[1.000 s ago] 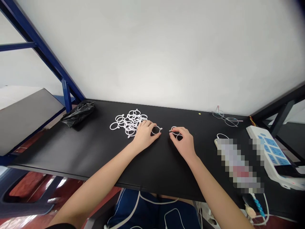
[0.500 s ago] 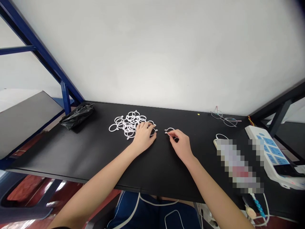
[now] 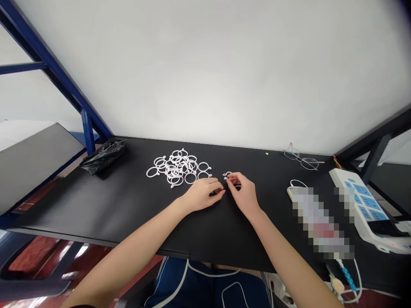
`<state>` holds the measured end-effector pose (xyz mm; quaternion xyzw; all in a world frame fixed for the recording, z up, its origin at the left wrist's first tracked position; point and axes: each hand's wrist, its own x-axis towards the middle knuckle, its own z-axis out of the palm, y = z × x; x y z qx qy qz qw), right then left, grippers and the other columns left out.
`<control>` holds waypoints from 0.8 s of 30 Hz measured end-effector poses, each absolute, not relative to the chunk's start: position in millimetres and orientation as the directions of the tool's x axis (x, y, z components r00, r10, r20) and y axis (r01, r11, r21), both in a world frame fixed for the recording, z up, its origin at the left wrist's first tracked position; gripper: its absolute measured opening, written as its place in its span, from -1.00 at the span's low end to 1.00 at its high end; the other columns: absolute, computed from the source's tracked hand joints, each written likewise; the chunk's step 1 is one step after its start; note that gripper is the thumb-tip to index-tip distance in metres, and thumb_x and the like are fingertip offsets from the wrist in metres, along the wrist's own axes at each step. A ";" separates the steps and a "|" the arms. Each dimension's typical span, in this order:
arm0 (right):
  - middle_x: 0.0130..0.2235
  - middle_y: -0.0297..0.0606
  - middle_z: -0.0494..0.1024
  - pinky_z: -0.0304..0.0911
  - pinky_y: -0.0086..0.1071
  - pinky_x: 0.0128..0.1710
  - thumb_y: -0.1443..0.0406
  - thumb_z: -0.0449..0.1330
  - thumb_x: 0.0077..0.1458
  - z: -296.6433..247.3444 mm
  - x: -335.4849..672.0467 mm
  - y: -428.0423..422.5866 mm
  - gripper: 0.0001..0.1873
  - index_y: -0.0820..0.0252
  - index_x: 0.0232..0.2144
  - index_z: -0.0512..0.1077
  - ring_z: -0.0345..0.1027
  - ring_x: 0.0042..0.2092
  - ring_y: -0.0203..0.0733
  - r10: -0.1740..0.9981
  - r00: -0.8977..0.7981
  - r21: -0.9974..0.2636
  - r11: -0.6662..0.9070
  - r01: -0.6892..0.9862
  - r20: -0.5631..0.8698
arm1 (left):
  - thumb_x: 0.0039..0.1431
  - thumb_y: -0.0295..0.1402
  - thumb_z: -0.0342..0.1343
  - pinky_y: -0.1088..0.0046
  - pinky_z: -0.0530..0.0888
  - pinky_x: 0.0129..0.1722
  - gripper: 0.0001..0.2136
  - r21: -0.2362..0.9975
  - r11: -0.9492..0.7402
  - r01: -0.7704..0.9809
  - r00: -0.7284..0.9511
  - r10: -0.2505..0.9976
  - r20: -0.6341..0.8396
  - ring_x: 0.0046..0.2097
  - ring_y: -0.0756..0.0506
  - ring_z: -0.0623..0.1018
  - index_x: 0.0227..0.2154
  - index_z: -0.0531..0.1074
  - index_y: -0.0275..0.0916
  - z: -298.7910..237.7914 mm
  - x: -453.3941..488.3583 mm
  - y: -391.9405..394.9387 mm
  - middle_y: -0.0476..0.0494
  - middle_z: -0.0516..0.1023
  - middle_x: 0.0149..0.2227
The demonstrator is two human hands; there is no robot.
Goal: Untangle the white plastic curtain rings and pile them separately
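A heap of several white plastic rings (image 3: 176,167) lies on the black table (image 3: 128,205). My left hand (image 3: 204,194) rests just right of the heap with its fingers curled, the fingertips meeting my right hand; what they hold is hidden. My right hand (image 3: 242,192) pinches a small white ring (image 3: 227,175) between thumb and forefinger, just above the table top. The two hands touch at their fingertips near the table's middle.
A crumpled black plastic bag (image 3: 104,155) lies at the back left. A pair of glasses (image 3: 302,159) sits at the back right. A white power strip (image 3: 366,205) and a white cable (image 3: 297,184) lie on the right. A blue frame post (image 3: 85,128) stands at the left.
My left hand has left the heap of rings and moved right and toward me to meet my right hand. The right hand kept its ring and stayed nearly in place.
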<state>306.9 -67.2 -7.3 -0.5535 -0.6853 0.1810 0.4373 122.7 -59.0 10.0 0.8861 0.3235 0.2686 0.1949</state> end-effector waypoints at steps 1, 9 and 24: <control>-0.30 -0.20 0.56 0.40 -0.20 -0.19 0.28 0.14 0.15 -6.1 305.7 -68.2 -0.90 0.16 -0.29 0.43 0.48 -0.27 -0.12 0.912 0.012 -0.744 0.327 0.583 0.411 | 0.28 -0.32 -0.04 0.47 0.39 -0.34 -0.81 0.527 -0.703 0.478 0.644 0.688 0.334 -0.35 -0.02 0.47 -0.31 0.46 -0.23 9.3 122.6 -59.4 -0.09 0.47 -0.38; -0.23 -0.24 0.55 0.44 -0.22 -0.13 0.24 0.21 0.14 2.5 301.3 -74.7 -0.71 0.08 -0.06 0.39 0.54 -0.21 -0.14 0.918 0.084 -0.900 0.358 0.250 0.388 | 0.24 -0.25 0.03 0.45 0.46 -0.34 -0.67 0.602 -0.585 0.543 0.481 0.804 0.348 -0.27 -0.02 0.51 0.04 0.26 -0.14 7.7 121.2 -59.2 -0.11 0.45 -0.12; -0.42 -0.26 0.55 0.43 -0.31 -0.36 0.16 0.33 0.01 11.3 298.2 -78.5 -0.79 0.17 -0.42 0.48 0.47 -0.40 -0.20 0.918 0.215 -0.933 0.289 0.213 0.333 | 0.31 -0.26 -0.08 0.49 0.26 -0.46 -0.66 0.461 -0.737 0.494 0.701 0.652 0.289 -0.49 0.01 0.41 -0.56 0.36 -0.25 8.9 129.1 -68.9 -0.05 0.41 -0.55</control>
